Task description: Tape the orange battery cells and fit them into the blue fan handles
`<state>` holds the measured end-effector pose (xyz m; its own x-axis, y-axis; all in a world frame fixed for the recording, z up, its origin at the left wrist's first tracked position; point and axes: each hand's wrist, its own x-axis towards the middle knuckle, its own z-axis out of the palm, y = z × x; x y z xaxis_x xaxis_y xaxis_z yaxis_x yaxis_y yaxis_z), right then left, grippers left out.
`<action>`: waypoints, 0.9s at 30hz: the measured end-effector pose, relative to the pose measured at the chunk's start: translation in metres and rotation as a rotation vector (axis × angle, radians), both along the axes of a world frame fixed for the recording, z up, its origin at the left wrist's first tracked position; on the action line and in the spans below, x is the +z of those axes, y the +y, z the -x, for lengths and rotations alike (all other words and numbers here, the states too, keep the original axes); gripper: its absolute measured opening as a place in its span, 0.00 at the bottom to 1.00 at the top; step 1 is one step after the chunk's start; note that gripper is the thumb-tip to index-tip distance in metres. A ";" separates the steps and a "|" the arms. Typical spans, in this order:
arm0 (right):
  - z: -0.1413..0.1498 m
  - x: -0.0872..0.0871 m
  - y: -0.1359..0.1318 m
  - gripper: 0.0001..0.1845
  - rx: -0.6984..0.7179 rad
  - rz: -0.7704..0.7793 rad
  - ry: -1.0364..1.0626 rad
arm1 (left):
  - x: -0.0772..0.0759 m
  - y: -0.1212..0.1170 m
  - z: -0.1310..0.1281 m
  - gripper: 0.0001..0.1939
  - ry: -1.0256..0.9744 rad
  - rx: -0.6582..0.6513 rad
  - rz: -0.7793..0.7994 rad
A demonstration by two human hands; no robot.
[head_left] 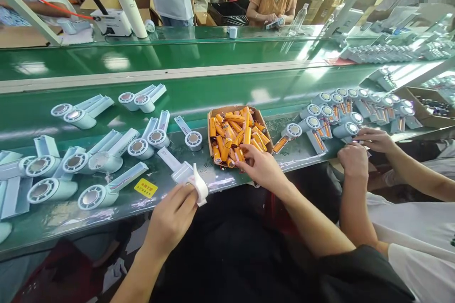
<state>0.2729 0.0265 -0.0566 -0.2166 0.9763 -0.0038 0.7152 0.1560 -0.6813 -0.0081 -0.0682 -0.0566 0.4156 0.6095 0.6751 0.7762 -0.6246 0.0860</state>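
Note:
My left hand is closed at the bench's front edge, its fingers pinching a curled white strip that looks like tape. Just beyond those fingers lies a light-blue handheld fan housing, its round end partly hidden by the strip and hand. My right hand reaches over the near rim of a cardboard box filled with orange wrapped batteries. Its thumb and forefinger close around one orange battery at the front of the pile. Another fan housing rests between the strip and the box.
Several fan housings lie on the left, near a yellow label. Rightward are housings with orange batteries in their handles. A co-worker's hands work close on my right. Behind runs a green conveyor belt; other people are across it.

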 end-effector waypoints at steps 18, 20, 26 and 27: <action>0.015 0.014 -0.042 0.20 -0.044 0.148 1.096 | 0.003 0.016 -0.029 0.10 0.037 -0.142 0.115; 0.021 0.010 -0.045 0.23 -0.082 0.090 1.039 | 0.005 0.016 -0.033 0.10 0.031 -0.155 0.131; 0.044 0.005 -0.056 0.22 -0.171 -0.039 0.941 | 0.005 0.015 -0.041 0.13 0.050 -0.155 0.166; 0.048 0.004 -0.060 0.22 -0.156 -0.028 0.921 | 0.005 0.015 -0.041 0.13 0.063 -0.150 0.171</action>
<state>0.2249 -0.0334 -0.0525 0.0112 0.9917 0.1282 -0.0908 0.1287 -0.9875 0.0332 -0.0532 -0.0514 0.5482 0.6411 0.5371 0.6833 -0.7136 0.1543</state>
